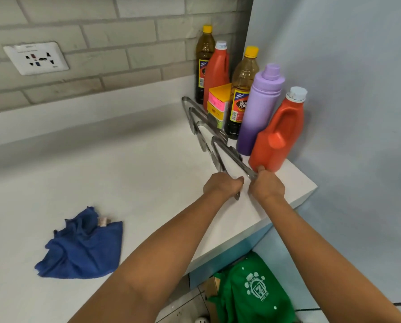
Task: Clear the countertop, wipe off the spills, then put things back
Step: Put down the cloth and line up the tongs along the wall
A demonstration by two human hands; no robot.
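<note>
On the white countertop (106, 164), several metal tongs (206, 122) lie in a row near the right end. My left hand (222, 186) grips the end of one pair of tongs (214, 157). My right hand (267, 186) grips the end of the nearest tongs (229, 153). Beside them against the wall stand a red jug (278, 138), a purple flask (258, 110), two brown bottles with yellow caps (242, 89), a second red jug (215, 71) and a yellow and pink box (218, 103). A crumpled blue cloth (83, 248) lies at the front left.
A brick-tiled back wall carries a white power socket (35, 58). A pale blue wall closes off the right side. Below the counter's right edge, a green bag (253, 292) sits on the floor.
</note>
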